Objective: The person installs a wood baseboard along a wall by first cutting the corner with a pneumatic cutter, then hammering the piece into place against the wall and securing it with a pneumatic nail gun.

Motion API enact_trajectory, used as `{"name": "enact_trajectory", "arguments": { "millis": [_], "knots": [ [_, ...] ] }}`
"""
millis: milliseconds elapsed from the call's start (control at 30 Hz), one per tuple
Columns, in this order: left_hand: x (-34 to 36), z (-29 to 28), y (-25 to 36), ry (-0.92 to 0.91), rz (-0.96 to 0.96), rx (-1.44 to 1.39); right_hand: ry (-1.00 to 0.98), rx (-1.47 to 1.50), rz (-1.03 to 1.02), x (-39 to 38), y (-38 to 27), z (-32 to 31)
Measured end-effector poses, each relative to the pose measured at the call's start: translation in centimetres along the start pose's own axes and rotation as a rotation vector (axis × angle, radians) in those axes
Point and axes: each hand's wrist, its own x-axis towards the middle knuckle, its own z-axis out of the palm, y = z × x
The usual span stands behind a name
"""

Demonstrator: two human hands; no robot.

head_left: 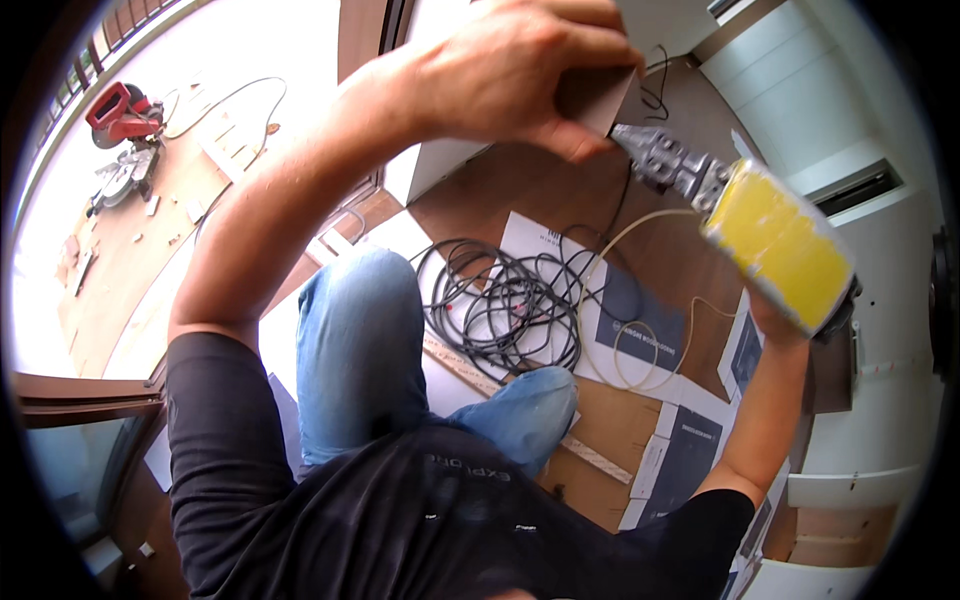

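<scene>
Up at the top, my left hand (510,75) is closed on a brown piece of trim (595,95), with the thumb stretched along its lower edge. My right hand (778,318), mostly hidden behind the tool, grips a nail gun (780,245) with a worn yellow body. The metal nose of the gun points left and sits at the corner of the trim piece, close to my left thumb. I cannot tell whether nose and trim touch. A thin cream air hose (590,275) runs from near the gun down to the floor.
A black cable (500,310) lies coiled beside my knees on flattened cardboard sheets (690,450). To the far left, a red mitre saw (125,140) stands outside among wood offcuts. White cabinets (850,440) line the right side. Narrow wood strips (600,460) lie near my knee.
</scene>
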Motion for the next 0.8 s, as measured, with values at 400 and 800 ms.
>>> {"name": "enact_trajectory", "arguments": {
  "millis": [400,800],
  "knots": [
    [1.5,0.5,-0.3,0.029,0.029,-0.013,-0.019,-0.008,-0.018,1.2,-0.1,0.2],
    [-1.4,-1.4,-1.4,0.079,-0.113,-0.018,-0.375,0.238,0.572,-10.7,4.2,5.7]
  ]
}}
